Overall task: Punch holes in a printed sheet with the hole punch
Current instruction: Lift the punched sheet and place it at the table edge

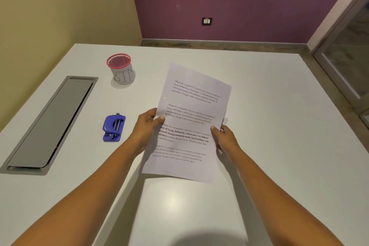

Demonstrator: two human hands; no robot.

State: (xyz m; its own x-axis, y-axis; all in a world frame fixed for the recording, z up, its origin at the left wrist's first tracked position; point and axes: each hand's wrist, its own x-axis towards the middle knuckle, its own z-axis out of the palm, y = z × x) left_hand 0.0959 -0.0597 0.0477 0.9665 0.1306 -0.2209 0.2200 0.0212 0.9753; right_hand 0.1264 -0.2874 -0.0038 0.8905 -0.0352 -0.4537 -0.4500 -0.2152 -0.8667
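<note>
White paper, printed with four blocks of text, is what you hold: the printed sheet (191, 124) is lifted off the tabletop (279, 126) near its middle, slightly tilted. Your left hand (146, 126) pinches its left edge, thumb lying on the printed face and fingers behind. Your right hand (224, 137) grips the right edge the same way, thumb on top. Both holds sit about halfway up the page, so most of its lower half hangs between your wrists. The blue hole punch (113, 128) rests on the tabletop just left of your left hand, apart from the paper. Farther back toward the left far corner stands a red-rimmed mesh cup (121, 70). A grey cable hatch (50, 124) runs along the left edge.
</note>
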